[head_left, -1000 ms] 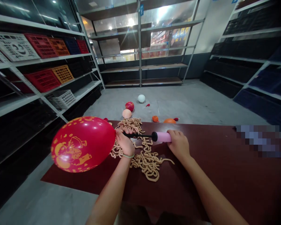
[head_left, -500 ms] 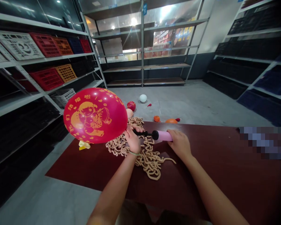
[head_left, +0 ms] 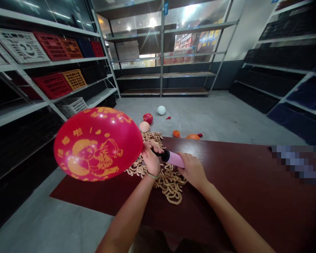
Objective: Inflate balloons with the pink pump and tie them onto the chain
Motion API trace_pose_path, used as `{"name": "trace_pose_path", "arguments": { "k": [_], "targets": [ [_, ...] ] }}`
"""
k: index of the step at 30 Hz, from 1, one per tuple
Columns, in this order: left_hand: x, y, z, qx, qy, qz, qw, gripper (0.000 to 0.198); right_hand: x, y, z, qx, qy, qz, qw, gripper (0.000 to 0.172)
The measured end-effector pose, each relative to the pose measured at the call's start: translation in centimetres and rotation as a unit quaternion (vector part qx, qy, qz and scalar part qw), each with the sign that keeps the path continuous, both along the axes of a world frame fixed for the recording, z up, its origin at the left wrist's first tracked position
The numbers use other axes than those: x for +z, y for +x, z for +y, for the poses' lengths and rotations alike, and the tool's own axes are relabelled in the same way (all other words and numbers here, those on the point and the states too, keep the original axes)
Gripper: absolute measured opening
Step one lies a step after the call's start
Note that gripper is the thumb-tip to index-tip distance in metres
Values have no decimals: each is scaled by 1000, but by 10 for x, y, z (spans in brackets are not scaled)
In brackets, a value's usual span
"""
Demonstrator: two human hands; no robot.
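Observation:
A big red balloon (head_left: 98,144) with yellow print floats at the left, above the table edge. My left hand (head_left: 150,158) is closed round its neck and the black front end of a hand pump. My right hand (head_left: 191,169) grips the pump's pink barrel (head_left: 175,159), pushed in close to the left hand. Both hands hover over a heap of tan uninflated long balloons (head_left: 168,177) lying on the dark red table (head_left: 239,182).
Several small inflated balloons (head_left: 161,110) lie on the grey floor beyond the table. Metal shelving with red, orange and white crates (head_left: 52,85) lines the left wall; dark shelves stand at the right. A blurred patch (head_left: 297,163) sits on the table's right side.
My right hand has pushed the pink barrel leftward toward the left hand, shortening the pump. The balloon has swung up, then down and left, and looks a little bigger.

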State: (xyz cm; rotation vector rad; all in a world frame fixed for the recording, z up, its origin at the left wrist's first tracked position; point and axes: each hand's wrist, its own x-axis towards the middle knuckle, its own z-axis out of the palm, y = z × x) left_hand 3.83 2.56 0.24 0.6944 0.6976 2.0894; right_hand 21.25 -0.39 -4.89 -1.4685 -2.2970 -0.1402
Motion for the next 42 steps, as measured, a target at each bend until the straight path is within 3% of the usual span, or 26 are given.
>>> {"name": "trace_pose_path", "arguments": {
  "k": [5,10,13,18,21,24,28,31,33,37,42],
  "targets": [
    [-8,-6,7,-35,-9,-10,999,29,0,11,2,73,5,-31,997,63],
    [3,-22,6,-67,-15,-21,997,30,8,11,4,96,-6,-24,995,64],
    [12,-38,7,-22,-3,-21,1000,32,9,18,6,79,7,-30,996,60],
    [27,-80,14,85,-11,2,996,29,7,35,12,-21,26,-23,999,61],
    [35,-93,14,71,-8,28,997,30,7,28,11,-44,30,-28,998,65],
    [38,-92,14,30,-4,76,997,32,8,11,8,-3,21,-56,998,59],
    [26,-79,17,-51,-46,206,976,31,8,-6,4,56,22,-66,996,44],
    [6,-64,21,-161,-108,342,919,37,5,-9,5,69,28,-58,996,48],
    [-7,-54,21,-201,-134,403,883,46,2,-8,5,72,21,-47,996,51],
    [-22,-41,17,-205,-138,451,858,52,-4,-4,6,72,10,-25,997,55],
    [-24,-40,11,-131,-154,528,825,45,-7,-2,5,72,11,-6,997,55]
  ]
}}
